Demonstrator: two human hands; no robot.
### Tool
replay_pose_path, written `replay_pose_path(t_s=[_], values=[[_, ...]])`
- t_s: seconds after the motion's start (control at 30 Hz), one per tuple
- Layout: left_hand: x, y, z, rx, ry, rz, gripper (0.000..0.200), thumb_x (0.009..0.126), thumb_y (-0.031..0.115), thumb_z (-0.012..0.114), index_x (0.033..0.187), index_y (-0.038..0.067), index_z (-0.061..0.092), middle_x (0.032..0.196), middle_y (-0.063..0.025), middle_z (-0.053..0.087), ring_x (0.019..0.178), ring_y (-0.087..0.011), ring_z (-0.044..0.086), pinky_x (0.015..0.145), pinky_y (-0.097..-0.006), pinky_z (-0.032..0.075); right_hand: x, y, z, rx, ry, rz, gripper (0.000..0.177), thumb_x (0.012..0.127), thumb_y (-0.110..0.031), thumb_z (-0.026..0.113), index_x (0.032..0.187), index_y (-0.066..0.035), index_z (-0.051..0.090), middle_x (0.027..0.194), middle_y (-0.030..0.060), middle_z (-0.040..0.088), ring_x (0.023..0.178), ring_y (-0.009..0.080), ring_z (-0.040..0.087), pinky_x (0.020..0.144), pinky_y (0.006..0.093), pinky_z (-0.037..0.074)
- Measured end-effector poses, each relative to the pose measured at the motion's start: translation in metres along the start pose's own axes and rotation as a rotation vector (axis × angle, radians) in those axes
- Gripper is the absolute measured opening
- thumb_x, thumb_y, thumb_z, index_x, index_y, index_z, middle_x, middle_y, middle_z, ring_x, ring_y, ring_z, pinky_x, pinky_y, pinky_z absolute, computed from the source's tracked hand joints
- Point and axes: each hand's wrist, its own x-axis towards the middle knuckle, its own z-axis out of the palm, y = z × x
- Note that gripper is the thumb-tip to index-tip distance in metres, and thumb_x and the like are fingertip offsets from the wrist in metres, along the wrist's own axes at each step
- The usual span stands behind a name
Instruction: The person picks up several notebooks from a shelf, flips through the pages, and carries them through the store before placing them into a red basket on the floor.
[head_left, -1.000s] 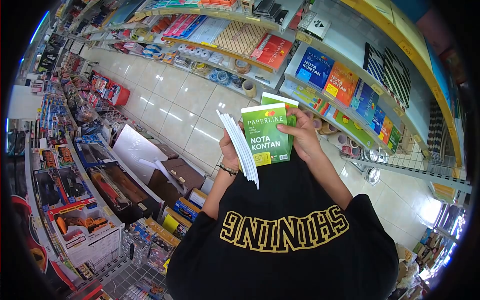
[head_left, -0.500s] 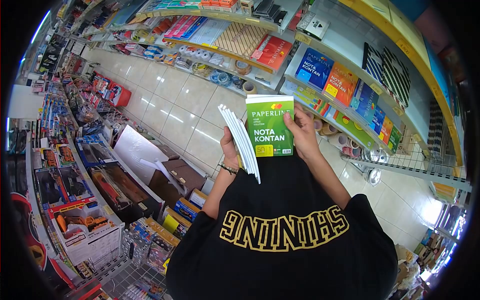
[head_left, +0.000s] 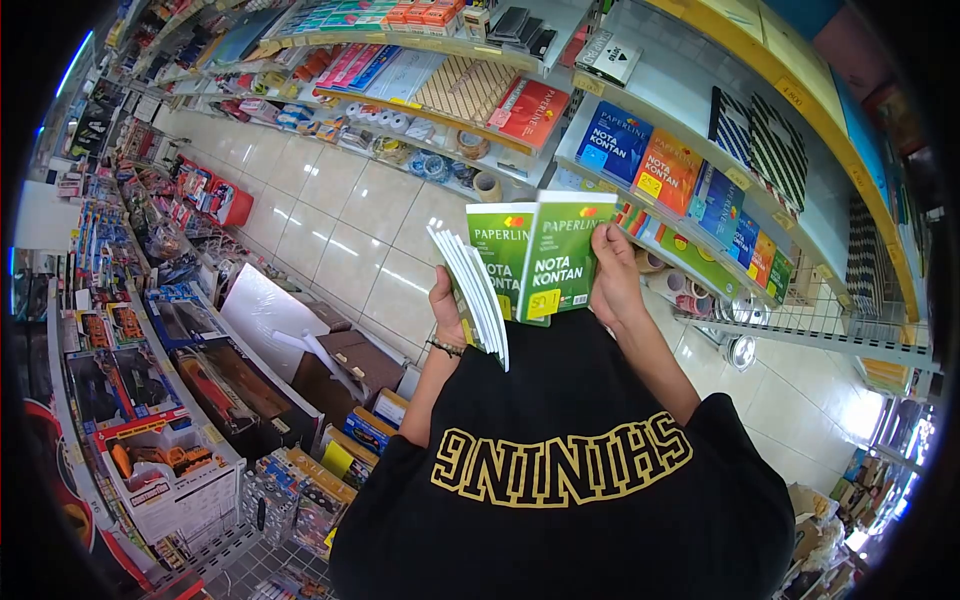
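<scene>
1. The left hand (head_left: 448,322) is closed around a fan of thin books (head_left: 477,295), with its thumb along the outer side. Their white edges face the camera, and the fan is tilted.

2. The right hand (head_left: 616,285) pinches the front green book (head_left: 566,275) at its right edge. The thumb lies on the cover near the upper corner, and the other fingers are bent behind, partly hidden. This cover reads "Paperline Nota Kontan".

3. The back green book (head_left: 500,222) shows between the fan and the front book, which covers part of it. I cannot tell which hand supports it.

4. In my judgement, the step in hand is to look through these books one by one. The next move calls for a firm left hold, so that the fan does not slide, and a light right pinch to separate or align the covers.

5. Below the hands is the black shirt (head_left: 560,400) of the person; a bracelet (head_left: 446,347) is on the left wrist.

6. Farther away, on the right-hand shelf, lie a blue book (head_left: 614,145) and an orange book (head_left: 667,172) with similar covers. Beyond the hands is the tiled floor (head_left: 385,215). At lower left stands a toy box (head_left: 170,490).
</scene>
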Motion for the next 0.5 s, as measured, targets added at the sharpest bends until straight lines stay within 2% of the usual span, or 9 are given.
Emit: replay_pose_path(t_s=[0.03, 0.07, 0.13, 0.17, 0.2, 0.27, 0.33, 0.4, 0.5], values=[[0.001, 0.003, -0.001, -0.027, -0.083, -0.048, 0.060, 0.093, 0.050, 0.058, 0.130, 0.003, 0.055, 0.117, -0.0192, 0.067, 0.099, -0.0340, 0.069, 0.085, -0.0507, 0.058, 0.000, -0.003, 0.004, 0.030, 0.085, 0.012, 0.029, 0.104, -0.030, 0.049, 0.115, -0.004, 0.056, 0.097, 0.0028, 0.063, 0.082, 0.0119, 0.062, 0.075, 0.0260, 0.052], [0.001, 0.006, -0.002, -0.027, -0.083, -0.051, 0.060, 0.093, 0.050, 0.058, 0.130, 0.003, 0.055, 0.117, -0.0192, 0.067, 0.099, -0.0340, 0.069, 0.085, -0.0507, 0.058, 0.001, -0.004, 0.000, 0.030, 0.087, 0.010, 0.029, 0.104, -0.030, 0.049, 0.115, -0.004, 0.056, 0.097, 0.0028, 0.063, 0.082, 0.0119, 0.062, 0.075, 0.0260, 0.052], [0.000, 0.006, 0.008, -0.006, -0.242, -0.103, 0.052, 0.095, 0.044, 0.059, 0.128, 0.004, 0.059, 0.123, -0.0138, 0.066, 0.112, -0.0295, 0.064, 0.097, -0.0426, 0.051, 0.003, -0.007, -0.016, 0.416, -0.290, 0.200, 0.034, 0.105, -0.036, 0.042, 0.109, -0.004, 0.050, 0.078, 0.0032, 0.052, 0.056, 0.0137, 0.052, 0.054, 0.0262, 0.045], [-0.001, 0.008, -0.005, -0.004, -0.144, -0.057, 0.053, 0.094, 0.046, 0.059, 0.128, 0.006, 0.059, 0.120, -0.0137, 0.066, 0.102, -0.0300, 0.066, 0.087, -0.0444, 0.056, 0.009, -0.005, -0.023, 0.623, -0.466, 0.280, 0.037, 0.106, -0.039, 0.037, 0.107, -0.003, 0.045, 0.069, 0.0043, 0.040, 0.045, 0.0138, 0.038, 0.045, 0.0268, 0.035], [0.002, 0.014, -0.026, 0.047, -0.177, -0.099, 0.054, 0.091, 0.048, 0.061, 0.127, 0.009, 0.058, 0.121, -0.0109, 0.063, 0.089, -0.0278, 0.066, 0.075, -0.0441, 0.058, 0.006, -0.012, -0.017, 0.725, -0.527, 0.342, 0.039, 0.104, -0.040, 0.039, 0.109, -0.002, 0.042, 0.068, 0.0045, 0.040, 0.046, 0.0141, 0.041, 0.046, 0.0264, 0.035], [0.000, 0.014, -0.028, 0.023, -0.011, -0.027, 0.054, 0.089, 0.049, 0.064, 0.127, 0.011, 0.058, 0.125, -0.0064, 0.058, 0.081, -0.0249, 0.063, 0.069, -0.0432, 0.057, 0.006, -0.006, -0.018, 0.790, -0.599, 0.422, 0.041, 0.100, -0.042, 0.044, 0.107, -0.002, 0.041, 0.068, 0.0039, 0.039, 0.046, 0.0136, 0.041, 0.047, 0.0261, 0.034], [0.000, 0.017, -0.026, -0.018, -0.056, -0.069, 0.052, 0.089, 0.046, 0.066, 0.128, 0.012, 0.058, 0.134, -0.0004, 0.054, 0.087, -0.0218, 0.064, 0.073, -0.0391, 0.057, 0.005, -0.003, -0.016, 0.794, -0.581, 0.468, 0.043, 0.099, -0.046, 0.047, 0.104, -0.003, 0.039, 0.066, 0.0031, 0.039, 0.044, 0.0132, 0.042, 0.046, 0.0255, 0.034], [-0.001, 0.016, -0.020, -0.003, -0.069, -0.076, 0.050, 0.089, 0.045, 0.066, 0.127, 0.013, 0.059, 0.134, 0.0008, 0.054, 0.091, -0.0210, 0.065, 0.074, -0.0374, 0.057, 0.008, 0.006, -0.017, 0.911, -0.768, 0.574, 0.045, 0.098, -0.047, 0.048, 0.103, -0.002, 0.042, 0.071, 0.0042, 0.042, 0.049, 0.0138, 0.044, 0.052, 0.0271, 0.036], [-0.001, 0.015, -0.011, 0.015, -0.119, -0.086, 0.048, 0.089, 0.045, 0.065, 0.125, 0.014, 0.060, 0.134, 0.0013, 0.054, 0.093, -0.0214, 0.066, 0.075, -0.0364, 0.057, 0.010, 0.011, -0.016, 0.929, -0.807, 0.633, 0.043, 0.097, -0.047, 0.048, 0.097, -0.005, 0.040, 0.067, 0.0036, 0.042, 0.046, 0.0138, 0.044, 0.048, 0.0276, 0.035]])
